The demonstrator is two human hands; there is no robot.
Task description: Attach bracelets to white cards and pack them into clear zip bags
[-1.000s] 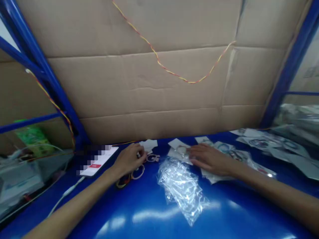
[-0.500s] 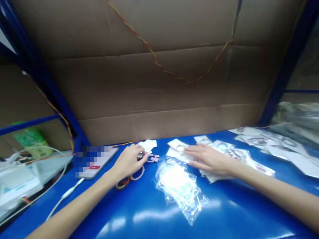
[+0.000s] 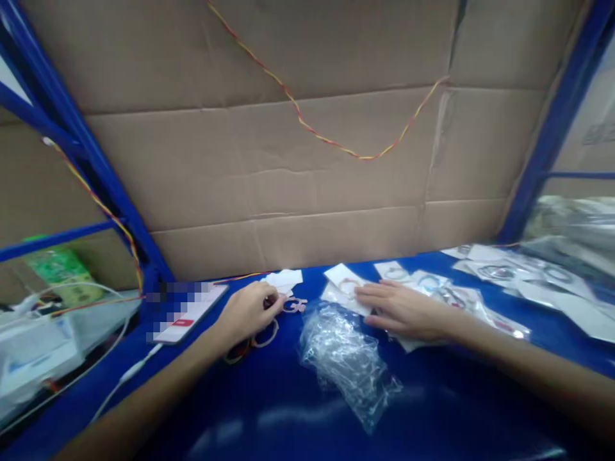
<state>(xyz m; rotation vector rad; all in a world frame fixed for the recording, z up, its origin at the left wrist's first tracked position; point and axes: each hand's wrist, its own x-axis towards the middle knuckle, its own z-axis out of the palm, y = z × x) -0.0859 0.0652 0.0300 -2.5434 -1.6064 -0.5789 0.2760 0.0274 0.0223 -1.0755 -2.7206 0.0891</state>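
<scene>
Left hand (image 3: 247, 312) curling, grip pinched on a small charm (image 3: 269, 301) above the bands (image 3: 262, 336) on the blue surface (image 3: 269, 410); right hand (image 3: 408, 310) lying flat, fingers spread apart, pressing a packet (image 3: 343, 288) beside the crumpled bags (image 3: 348, 358)

Near tabletop (image 3: 269, 416) free btwn arms; crumpled plastic bags (image 3: 348, 362) block centre, phone (image 3: 189, 312) left, cardboard wall (image 3: 298, 192) behind.

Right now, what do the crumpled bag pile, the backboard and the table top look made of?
Bag pile: thin clear plastic film, glossy, crinkled. Backboard: corrugated cardboard, matte brown, creased with fold seams. Table top: smooth, glossy blue, probably painted metal; it shows faint reflections.
</scene>
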